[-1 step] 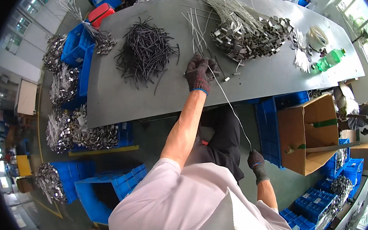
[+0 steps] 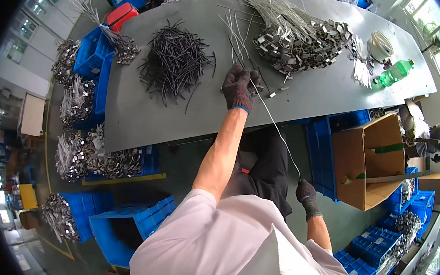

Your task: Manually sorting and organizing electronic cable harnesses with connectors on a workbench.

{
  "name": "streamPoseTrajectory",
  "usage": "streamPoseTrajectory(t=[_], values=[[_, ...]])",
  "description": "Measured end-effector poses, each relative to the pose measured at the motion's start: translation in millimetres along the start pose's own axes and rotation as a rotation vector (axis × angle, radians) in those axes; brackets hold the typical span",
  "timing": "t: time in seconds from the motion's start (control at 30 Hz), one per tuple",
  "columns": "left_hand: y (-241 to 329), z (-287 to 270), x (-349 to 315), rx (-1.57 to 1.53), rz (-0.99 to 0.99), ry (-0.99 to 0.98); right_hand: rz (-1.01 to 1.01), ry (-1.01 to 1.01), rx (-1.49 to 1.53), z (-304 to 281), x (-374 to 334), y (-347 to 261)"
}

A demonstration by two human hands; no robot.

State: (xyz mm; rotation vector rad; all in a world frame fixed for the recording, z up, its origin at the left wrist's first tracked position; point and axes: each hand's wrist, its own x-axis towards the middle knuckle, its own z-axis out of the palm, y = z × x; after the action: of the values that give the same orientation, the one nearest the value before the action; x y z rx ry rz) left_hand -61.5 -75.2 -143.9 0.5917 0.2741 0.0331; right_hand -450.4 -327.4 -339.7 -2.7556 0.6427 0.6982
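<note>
Item: one thin metal strap (image 2: 276, 126), long axis running diagonally from the left hand (image 2: 239, 88), gloved and closed on its upper end at the grey table (image 2: 143, 115), down to the right hand (image 2: 306, 193), gloved and fisted round its lower end below the table edge beside the open cardboard box (image 2: 367, 161). Surrounding stock: pile of dark short rods (image 2: 177, 60) left of the left hand, heap of bright straps with buckles (image 2: 297, 37) just beyond it, green bottle (image 2: 394, 73) far right, blue crates (image 2: 118, 223) on the floor; nothing crosses the taut strap
</note>
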Motion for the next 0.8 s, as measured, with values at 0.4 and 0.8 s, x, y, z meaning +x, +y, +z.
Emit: streamPoseTrajectory(t=[0.4, 0.8], values=[[2, 17, -18, 0.147, 0.152, 0.063, 0.013, 0.017, 0.038, -20, -2, -23], [-33, -15, -46, 1.037, -0.001, -0.463, -0.266, 0.245, 0.577, -93, 20, -67]])
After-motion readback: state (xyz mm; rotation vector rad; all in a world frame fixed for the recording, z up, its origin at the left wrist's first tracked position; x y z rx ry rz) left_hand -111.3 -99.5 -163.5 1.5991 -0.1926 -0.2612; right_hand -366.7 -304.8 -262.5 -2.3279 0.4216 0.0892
